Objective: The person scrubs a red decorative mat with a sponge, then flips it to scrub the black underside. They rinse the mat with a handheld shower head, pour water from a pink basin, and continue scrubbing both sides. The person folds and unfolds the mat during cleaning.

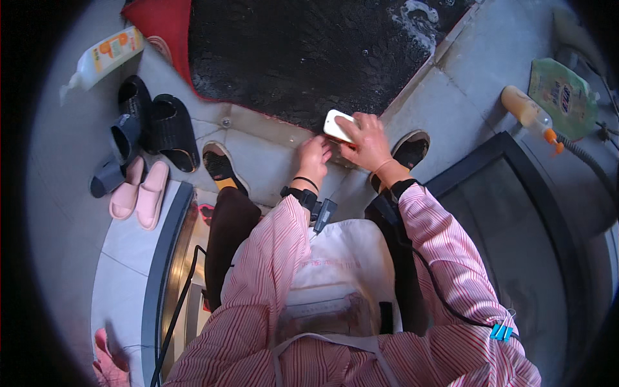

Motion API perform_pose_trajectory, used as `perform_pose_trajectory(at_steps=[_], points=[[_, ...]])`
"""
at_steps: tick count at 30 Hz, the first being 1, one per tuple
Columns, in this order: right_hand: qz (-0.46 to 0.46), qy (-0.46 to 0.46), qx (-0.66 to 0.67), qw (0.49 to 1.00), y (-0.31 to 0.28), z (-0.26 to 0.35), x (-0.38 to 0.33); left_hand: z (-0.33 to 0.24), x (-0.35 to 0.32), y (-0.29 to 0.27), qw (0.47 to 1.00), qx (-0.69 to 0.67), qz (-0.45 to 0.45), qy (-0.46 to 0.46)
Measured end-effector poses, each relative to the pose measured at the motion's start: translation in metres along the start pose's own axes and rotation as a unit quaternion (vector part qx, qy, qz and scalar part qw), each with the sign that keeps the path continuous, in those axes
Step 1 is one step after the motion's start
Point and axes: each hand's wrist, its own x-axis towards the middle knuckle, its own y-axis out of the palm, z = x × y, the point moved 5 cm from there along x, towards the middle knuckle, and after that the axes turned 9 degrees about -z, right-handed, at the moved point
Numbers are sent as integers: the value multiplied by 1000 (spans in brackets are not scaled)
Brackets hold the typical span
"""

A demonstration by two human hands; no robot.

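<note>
A white, rounded oblong scrub brush (337, 124) with a reddish lower edge is gripped in my right hand (369, 143); its bristles are hidden. It sits at the near edge of a mat (284, 58), whose black, wet underside faces up and whose red face shows where the left corner folds over. White suds (419, 19) lie at the mat's far right. Just left of the brush, my left hand (314, 157) is closed with curled fingers at the mat's near edge. Whether those fingers pinch the edge cannot be made out.
Dark slippers (174, 129) and pink slippers (151, 193) stand at the left below a white bottle (109, 58). On the right are an orange-capped bottle (522, 109), a green pouch (561, 97) and a dark-framed panel (509, 226). My shoes (222, 164) flank my hands on the tiles.
</note>
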Motion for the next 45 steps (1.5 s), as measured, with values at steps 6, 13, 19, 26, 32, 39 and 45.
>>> perform_pose_trajectory(at_steps=[6,13,19,26,32,39,45], points=[[34,-76,27,996,9,-33,-2,31,15,25,994,-95,0,-59],[7,-115,42,992,-4,-30,39,-1,-1,32,991,-116,63,-10],[-15,-265,-104,958,-77,-102,131,-13,-40,0,994,-46,68,72],[-246,28,-276,929,-223,-233,212,-20,-46,3,990,-49,96,89],[94,-248,23,964,-27,-31,111,-21,-50,5,992,-3,75,100],[-262,-179,-300,899,-180,-135,257,-17,-41,-6,986,63,55,141],[-77,-221,-55,971,-48,-37,181,-18,-50,-5,986,94,66,120]])
